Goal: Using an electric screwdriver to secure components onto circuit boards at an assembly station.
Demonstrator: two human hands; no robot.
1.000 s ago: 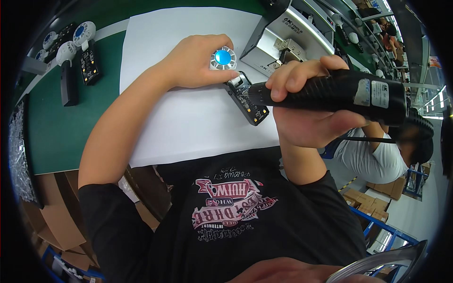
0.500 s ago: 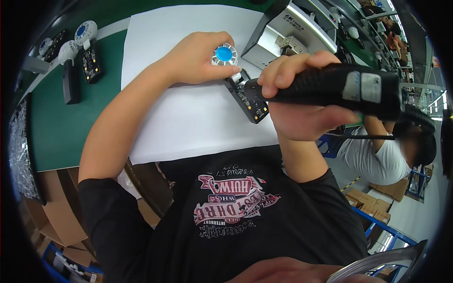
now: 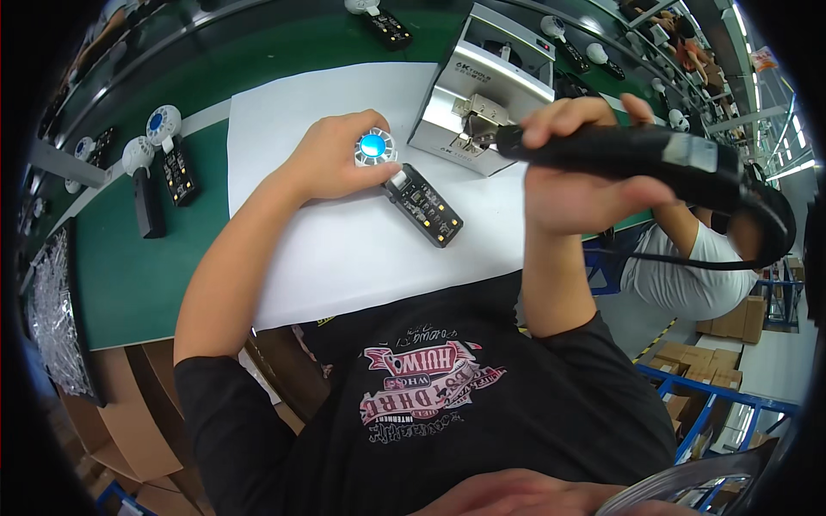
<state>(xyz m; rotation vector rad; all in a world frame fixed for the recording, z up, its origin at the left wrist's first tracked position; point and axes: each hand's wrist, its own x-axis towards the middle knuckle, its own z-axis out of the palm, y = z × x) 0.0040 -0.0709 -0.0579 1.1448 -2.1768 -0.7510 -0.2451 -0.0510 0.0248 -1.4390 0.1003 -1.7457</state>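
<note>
My left hand (image 3: 331, 159) is closed round the white round head of a small handheld fan (image 3: 374, 148) with a blue centre. The fan's black handle (image 3: 428, 206) lies on white paper, its inside with circuit board and small yellow parts facing up. My right hand (image 3: 568, 163) grips a black corded electric screwdriver (image 3: 624, 153), held level above the paper. The screwdriver's tip is at the front outlet of a silver box-shaped screw feeder (image 3: 490, 77); whether it touches a screw is too small to tell.
White paper (image 3: 292, 267) covers part of the green bench (image 3: 112, 284). Similar fans (image 3: 175, 159) stand at the left, another fan (image 3: 379, 24) on the far belt. A clear-wrapped tray (image 3: 60, 314) lies at the left edge. A person in white (image 3: 680, 275) sits at the right.
The screwdriver has moved from the fan's handle up to the feeder's outlet, uncovering the circuit board. My left hand keeps its hold on the fan. The whole view has shifted slightly.
</note>
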